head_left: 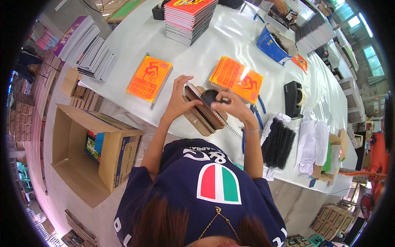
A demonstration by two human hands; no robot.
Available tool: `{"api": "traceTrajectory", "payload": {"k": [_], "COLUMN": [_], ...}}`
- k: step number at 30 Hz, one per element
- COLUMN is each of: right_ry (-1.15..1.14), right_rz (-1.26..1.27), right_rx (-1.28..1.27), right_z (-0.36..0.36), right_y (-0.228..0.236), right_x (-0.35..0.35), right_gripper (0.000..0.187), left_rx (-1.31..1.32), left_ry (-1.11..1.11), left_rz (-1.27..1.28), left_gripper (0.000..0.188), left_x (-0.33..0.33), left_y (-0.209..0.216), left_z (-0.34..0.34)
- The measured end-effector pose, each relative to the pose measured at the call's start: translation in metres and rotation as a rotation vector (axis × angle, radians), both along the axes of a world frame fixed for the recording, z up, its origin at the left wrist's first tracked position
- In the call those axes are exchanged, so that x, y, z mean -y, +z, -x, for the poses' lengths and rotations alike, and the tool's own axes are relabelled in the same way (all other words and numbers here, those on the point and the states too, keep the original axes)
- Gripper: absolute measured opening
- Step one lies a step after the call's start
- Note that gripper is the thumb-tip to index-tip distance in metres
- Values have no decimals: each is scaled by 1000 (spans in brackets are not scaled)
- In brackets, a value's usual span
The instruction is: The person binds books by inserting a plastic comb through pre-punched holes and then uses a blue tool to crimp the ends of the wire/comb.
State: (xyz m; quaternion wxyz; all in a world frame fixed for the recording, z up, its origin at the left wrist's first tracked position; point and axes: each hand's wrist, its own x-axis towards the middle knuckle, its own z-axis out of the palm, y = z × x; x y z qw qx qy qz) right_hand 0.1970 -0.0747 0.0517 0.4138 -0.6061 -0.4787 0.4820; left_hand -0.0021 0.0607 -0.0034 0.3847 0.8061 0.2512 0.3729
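Observation:
A notebook [199, 94] stands edge-on in a brown wooden holder [200, 123] at the table's near edge. My left hand [181, 102] is closed around its left end, thumb on the near face and fingers reaching over the far side. A metal spiral coil [234, 132] runs along the notebook's edge and sticks out at the lower right. Curled against that edge, the fingers of my right hand [231, 108] are beside a dark round piece [210, 97]; what they pinch is hidden. Orange spiral notebooks [149, 80] lie left of the holder, with an orange stack [236, 79] beyond.
Blue-handled pliers [257, 115] and a black tape dispenser [293, 99] lie at the right, near a bundle of black coils [279, 144]. Tall notebook stacks [189, 22] and a blue bin [272, 44] stand farther back. An open cardboard box [119, 152] is at the left.

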Motion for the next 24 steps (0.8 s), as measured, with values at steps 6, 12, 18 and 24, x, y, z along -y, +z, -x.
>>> {"api": "traceTrajectory", "payload": {"k": [6, 12, 18, 24], "right_ry": [19, 15, 50, -26], "right_rz": [-50, 17, -42, 135], "right_rx": [-632, -223, -275, 302], "right_z": [-9, -5, 6, -1], "right_y": [-33, -22, 2, -12], "right_x": [2, -16, -20, -44], "right_gripper": [29, 28, 33, 30], "left_rx": [156, 188, 237, 291], "left_ry": [-215, -358, -401, -454], "left_rz": [451, 673, 791, 834], "left_gripper": [73, 59, 46, 38], "left_x": [-8, -19, -25, -28], "left_y": [-15, -19, -18, -23], "left_z": [-4, -1, 1, 0]}}
